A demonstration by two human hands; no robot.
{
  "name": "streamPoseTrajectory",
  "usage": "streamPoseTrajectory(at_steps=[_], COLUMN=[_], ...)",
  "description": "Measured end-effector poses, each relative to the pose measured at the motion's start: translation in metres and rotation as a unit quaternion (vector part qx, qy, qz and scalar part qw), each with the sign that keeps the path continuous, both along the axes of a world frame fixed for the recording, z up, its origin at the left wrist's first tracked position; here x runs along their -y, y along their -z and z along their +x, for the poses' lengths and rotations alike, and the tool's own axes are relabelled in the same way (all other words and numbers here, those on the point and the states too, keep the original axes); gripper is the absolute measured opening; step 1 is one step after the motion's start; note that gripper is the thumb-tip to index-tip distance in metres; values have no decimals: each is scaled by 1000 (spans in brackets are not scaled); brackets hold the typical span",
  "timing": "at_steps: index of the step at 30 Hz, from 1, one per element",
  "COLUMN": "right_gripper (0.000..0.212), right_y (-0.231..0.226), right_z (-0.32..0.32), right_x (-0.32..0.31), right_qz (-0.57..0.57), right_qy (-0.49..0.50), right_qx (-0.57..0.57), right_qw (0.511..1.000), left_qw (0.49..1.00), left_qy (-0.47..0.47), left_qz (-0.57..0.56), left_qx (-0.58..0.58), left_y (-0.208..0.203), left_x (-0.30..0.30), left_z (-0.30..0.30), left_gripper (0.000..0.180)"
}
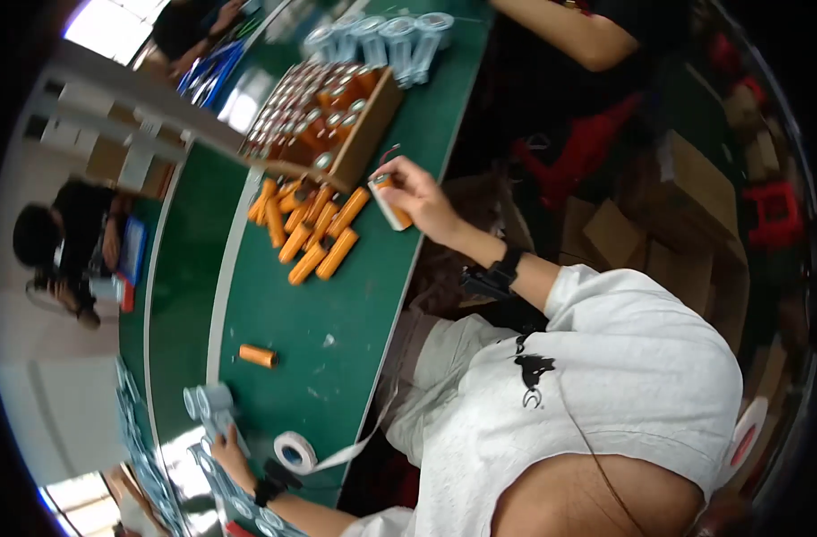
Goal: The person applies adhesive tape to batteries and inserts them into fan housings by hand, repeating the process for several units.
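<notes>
Right hand: yours, raised just above the table's near edge, thumb and fingers narrowed around one orange cylinder with a silvery end. A white strip-like piece lay against that cylinder; you could not tell whether the two were joined.

Left hand: yours, low at the left, fingers bent at a pale blue plastic piece with two rounded ends. Whether you gripped it or only touched it, you could not tell, for blur.

Work surface: one green table. Heap of orange cylinders: loose, tilted several ways, just left of your right hand. Lone orange cylinder: lying on its side, between the heap and your left hand. White tape roll: near your left hand, its loose strip trailing over the near edge.

Cardboard tray: beyond the heap, packed with silvery-ended orange cylinders. Pale blue holders: a cluster, far past the tray.

Also present: black wristband on your right wrist; co-worker's arm, far right; seated person, far left.
</notes>
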State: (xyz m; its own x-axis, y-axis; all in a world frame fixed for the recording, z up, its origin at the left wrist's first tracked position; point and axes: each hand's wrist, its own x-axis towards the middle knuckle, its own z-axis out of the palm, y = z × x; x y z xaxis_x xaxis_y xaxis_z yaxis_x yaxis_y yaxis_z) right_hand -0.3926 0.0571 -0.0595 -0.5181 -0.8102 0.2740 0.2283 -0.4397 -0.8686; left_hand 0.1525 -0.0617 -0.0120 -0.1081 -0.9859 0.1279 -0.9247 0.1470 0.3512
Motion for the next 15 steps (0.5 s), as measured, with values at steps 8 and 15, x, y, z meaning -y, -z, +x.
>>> streamPoseTrajectory(at_steps=[8, 15], right_gripper=[12, 13], right_y=[11, 7], right_z=[-11, -52], right_x=[16, 26], right_qz=[-28, 6], right_qy=[0, -33], right_qx=[78, 60], right_qw=[997, 998], left_qw=[927, 932], left_qy=[13, 46], left_qz=[-193, -306], left_qx=[322, 186], left_y=[-108, -233], left_x=[-38, -66], left_z=[-37, -123], left_gripper=[28, 18])
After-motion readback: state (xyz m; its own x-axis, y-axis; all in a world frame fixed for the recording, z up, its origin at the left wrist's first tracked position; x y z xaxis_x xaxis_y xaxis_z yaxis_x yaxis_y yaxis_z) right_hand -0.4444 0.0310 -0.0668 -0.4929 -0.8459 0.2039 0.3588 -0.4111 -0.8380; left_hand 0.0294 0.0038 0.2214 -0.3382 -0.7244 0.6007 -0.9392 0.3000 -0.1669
